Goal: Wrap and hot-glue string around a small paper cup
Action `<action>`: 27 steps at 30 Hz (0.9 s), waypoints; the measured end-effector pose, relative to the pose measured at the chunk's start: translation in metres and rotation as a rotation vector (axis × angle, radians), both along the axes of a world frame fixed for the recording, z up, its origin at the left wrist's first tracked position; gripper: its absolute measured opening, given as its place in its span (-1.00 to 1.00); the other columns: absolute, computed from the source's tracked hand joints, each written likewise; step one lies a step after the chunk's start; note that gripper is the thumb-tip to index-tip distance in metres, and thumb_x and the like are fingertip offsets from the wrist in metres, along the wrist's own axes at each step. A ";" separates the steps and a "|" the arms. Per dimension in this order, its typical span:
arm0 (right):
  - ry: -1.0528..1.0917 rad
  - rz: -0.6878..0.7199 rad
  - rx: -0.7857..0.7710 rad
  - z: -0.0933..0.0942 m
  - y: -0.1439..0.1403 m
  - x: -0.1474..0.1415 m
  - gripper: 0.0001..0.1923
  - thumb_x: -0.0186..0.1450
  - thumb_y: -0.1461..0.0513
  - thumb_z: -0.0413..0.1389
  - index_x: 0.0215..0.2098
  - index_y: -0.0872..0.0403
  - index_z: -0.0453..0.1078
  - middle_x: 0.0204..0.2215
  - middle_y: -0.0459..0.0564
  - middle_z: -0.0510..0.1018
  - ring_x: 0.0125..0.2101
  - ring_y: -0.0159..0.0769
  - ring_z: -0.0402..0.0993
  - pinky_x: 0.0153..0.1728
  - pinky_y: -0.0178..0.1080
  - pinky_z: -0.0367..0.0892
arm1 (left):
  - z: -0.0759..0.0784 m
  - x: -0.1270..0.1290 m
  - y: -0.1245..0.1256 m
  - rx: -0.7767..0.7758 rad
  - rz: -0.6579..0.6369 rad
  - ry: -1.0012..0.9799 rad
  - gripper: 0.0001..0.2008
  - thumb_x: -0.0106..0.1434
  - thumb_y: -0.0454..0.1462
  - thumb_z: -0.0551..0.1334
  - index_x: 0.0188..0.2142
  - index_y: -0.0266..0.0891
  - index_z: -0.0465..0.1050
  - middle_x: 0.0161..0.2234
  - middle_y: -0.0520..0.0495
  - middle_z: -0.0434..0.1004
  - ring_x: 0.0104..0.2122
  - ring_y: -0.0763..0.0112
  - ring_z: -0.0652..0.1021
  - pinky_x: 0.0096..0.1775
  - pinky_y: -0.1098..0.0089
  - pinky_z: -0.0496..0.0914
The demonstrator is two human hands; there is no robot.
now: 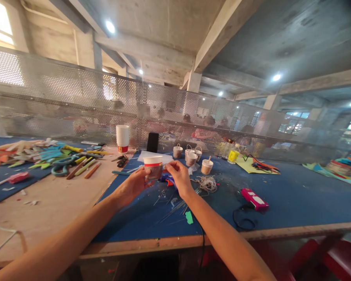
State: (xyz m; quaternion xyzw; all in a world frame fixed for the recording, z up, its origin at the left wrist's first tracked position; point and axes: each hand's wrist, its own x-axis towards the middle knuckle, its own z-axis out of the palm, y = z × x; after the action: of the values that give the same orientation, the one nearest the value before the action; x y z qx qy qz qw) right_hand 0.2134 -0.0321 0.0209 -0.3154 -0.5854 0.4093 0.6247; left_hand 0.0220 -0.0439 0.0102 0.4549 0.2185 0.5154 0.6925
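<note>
My left hand [136, 182] is closed around a paper cup [153, 162] with a white rim, a red band and a brownish lower part. The cup is held upright above the blue table mat. At the cup's right side my right hand [179, 176] is pinched; what is between its fingertips is too small to tell. A blue glue gun [164, 178] with an orange trigger lies just behind and below the hands, partly hidden. To the right sits a bundle of twine [208, 183], and thin clear sticks [178, 207] are scattered below the hands.
Small cups with twine handles [191, 158] stand behind, near a yellow-labelled bottle [233, 154]. A stack of paper cups [122, 137] and a phone [152, 143] are at the back. Scissors [62, 166] and pens lie left; a pink corded device [254, 200] lies right.
</note>
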 end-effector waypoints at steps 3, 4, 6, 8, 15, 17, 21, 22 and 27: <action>0.014 0.007 -0.007 0.000 0.000 0.000 -0.75 0.18 0.04 0.25 -0.37 0.04 0.42 -0.42 -0.11 0.56 -0.34 -0.27 0.56 -0.12 -0.21 0.44 | 0.000 0.000 -0.001 0.007 -0.010 -0.001 -0.61 0.28 -0.27 0.32 0.10 -0.24 0.54 0.11 -0.26 0.58 0.03 0.10 0.60 -0.07 0.30 0.47; 0.015 0.006 -0.009 0.000 0.000 0.000 -0.75 0.18 0.04 0.25 -0.37 0.04 0.42 -0.43 -0.11 0.56 -0.34 -0.27 0.55 -0.12 -0.21 0.45 | 0.000 0.000 -0.001 0.012 -0.014 0.003 -0.62 0.29 -0.26 0.32 0.10 -0.24 0.54 0.11 -0.26 0.59 0.03 0.11 0.60 -0.07 0.31 0.47; 0.012 -0.001 -0.017 -0.001 0.001 0.000 -0.75 0.17 0.05 0.27 -0.37 0.04 0.43 -0.44 -0.11 0.56 -0.35 -0.27 0.56 -0.14 -0.21 0.45 | 0.000 0.000 0.000 0.021 -0.020 0.003 -0.62 0.30 -0.26 0.30 0.11 -0.24 0.53 0.12 -0.25 0.58 0.02 0.13 0.60 -0.07 0.32 0.47; 0.017 0.000 -0.035 -0.003 0.003 0.001 -0.75 0.16 0.05 0.28 -0.37 0.05 0.44 -0.43 -0.10 0.56 -0.35 -0.26 0.57 -0.14 -0.21 0.45 | -0.001 0.000 0.001 0.027 -0.022 0.001 -0.62 0.31 -0.26 0.29 0.11 -0.25 0.53 0.12 -0.25 0.58 0.02 0.13 0.60 -0.06 0.32 0.47; 0.028 0.008 -0.062 -0.006 0.007 0.001 -0.72 0.13 0.03 0.29 -0.37 0.05 0.45 -0.43 -0.09 0.57 -0.34 -0.25 0.58 -0.16 -0.21 0.46 | -0.003 -0.001 0.001 0.033 -0.036 0.006 -0.61 0.33 -0.26 0.27 0.14 -0.25 0.52 0.14 -0.25 0.56 0.03 0.15 0.60 -0.06 0.33 0.48; 0.015 0.001 -0.061 -0.004 0.006 0.001 -0.73 0.13 0.04 0.29 -0.38 0.05 0.45 -0.44 -0.10 0.56 -0.37 -0.26 0.57 -0.19 -0.23 0.45 | -0.004 -0.001 0.001 0.034 -0.036 0.004 -0.62 0.33 -0.27 0.27 0.13 -0.25 0.52 0.14 -0.24 0.57 0.02 0.16 0.60 -0.06 0.34 0.49; -0.012 -0.018 -0.076 -0.001 0.003 0.001 -0.75 0.12 0.06 0.29 -0.40 0.05 0.45 -0.47 -0.12 0.55 -0.41 -0.28 0.55 -0.26 -0.25 0.42 | -0.005 -0.001 0.003 0.030 -0.043 0.001 -0.63 0.32 -0.28 0.27 0.11 -0.26 0.54 0.12 -0.25 0.58 0.01 0.12 0.61 -0.06 0.31 0.50; -0.017 -0.018 -0.077 0.000 0.003 0.001 -0.75 0.12 0.06 0.29 -0.40 0.06 0.45 -0.47 -0.12 0.54 -0.42 -0.28 0.55 -0.27 -0.26 0.42 | -0.005 -0.001 0.003 0.025 -0.046 0.000 -0.63 0.32 -0.29 0.27 0.10 -0.26 0.55 0.12 -0.25 0.58 0.01 0.12 0.61 -0.07 0.31 0.51; -0.049 -0.038 -0.066 0.001 0.002 0.001 -0.77 0.13 0.08 0.27 -0.42 0.07 0.44 -0.49 -0.11 0.54 -0.40 -0.28 0.54 -0.29 -0.27 0.39 | -0.004 0.000 0.000 0.017 -0.049 0.012 -0.65 0.33 -0.28 0.26 0.09 -0.24 0.56 0.10 -0.21 0.60 0.00 0.16 0.62 -0.07 0.34 0.50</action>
State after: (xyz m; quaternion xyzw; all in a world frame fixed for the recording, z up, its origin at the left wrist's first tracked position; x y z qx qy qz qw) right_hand 0.2147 -0.0300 0.0214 -0.3569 -0.5807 0.4085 0.6070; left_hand 0.0222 -0.0435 0.0063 0.4690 0.2070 0.4975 0.6998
